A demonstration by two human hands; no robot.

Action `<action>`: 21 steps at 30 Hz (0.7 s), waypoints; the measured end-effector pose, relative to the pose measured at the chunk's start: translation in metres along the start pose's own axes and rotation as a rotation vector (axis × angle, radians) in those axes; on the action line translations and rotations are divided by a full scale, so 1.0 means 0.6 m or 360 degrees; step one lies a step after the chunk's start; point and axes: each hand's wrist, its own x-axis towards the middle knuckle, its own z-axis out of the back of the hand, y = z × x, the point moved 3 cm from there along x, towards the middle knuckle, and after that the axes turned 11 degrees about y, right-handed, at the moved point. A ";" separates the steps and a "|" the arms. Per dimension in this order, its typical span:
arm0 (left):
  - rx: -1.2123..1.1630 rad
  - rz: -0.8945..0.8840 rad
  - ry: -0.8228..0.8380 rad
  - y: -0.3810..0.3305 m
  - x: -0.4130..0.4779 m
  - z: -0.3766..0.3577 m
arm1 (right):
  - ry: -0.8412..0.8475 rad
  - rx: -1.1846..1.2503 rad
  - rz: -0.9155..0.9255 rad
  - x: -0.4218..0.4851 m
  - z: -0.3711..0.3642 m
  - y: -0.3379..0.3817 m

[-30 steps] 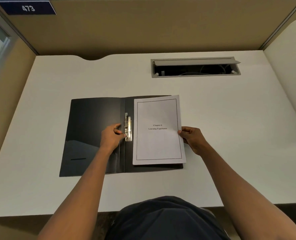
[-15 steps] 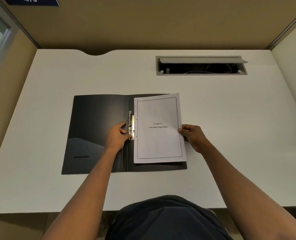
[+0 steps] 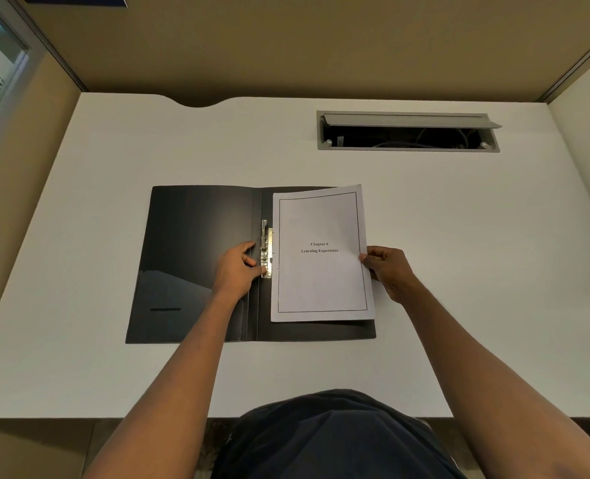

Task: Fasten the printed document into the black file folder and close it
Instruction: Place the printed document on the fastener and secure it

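Observation:
The black file folder (image 3: 190, 250) lies open and flat on the white desk. Its metal fastener clip (image 3: 265, 248) runs along the spine. The printed document (image 3: 321, 278), titled "Chapter 6 Learning Experience", lies on the folder's right half, its punched left edge just touching the clip. My left hand (image 3: 236, 269) rests on the folder at the spine, with thumb and fingertips pinching the lower part of the clip. My right hand (image 3: 388, 267) grips the document's right edge between thumb and fingers.
A grey cable hatch (image 3: 407, 131) stands open at the back right of the desk (image 3: 114, 150). Tan cubicle panels (image 3: 286, 46) wall in the back and both sides. The desk's front edge is close to my body.
The document has slid slightly left toward the clip. Both hands have kept their holds; the camera tilted down a little.

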 end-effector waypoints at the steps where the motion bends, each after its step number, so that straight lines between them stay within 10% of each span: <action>1: -0.0001 -0.0001 0.0003 -0.001 0.000 0.000 | -0.0008 -0.0012 0.0005 0.000 0.000 0.004; 21: 0.0026 -0.0004 0.0063 -0.003 -0.005 0.004 | 0.0057 -0.0152 -0.0022 -0.006 -0.019 0.018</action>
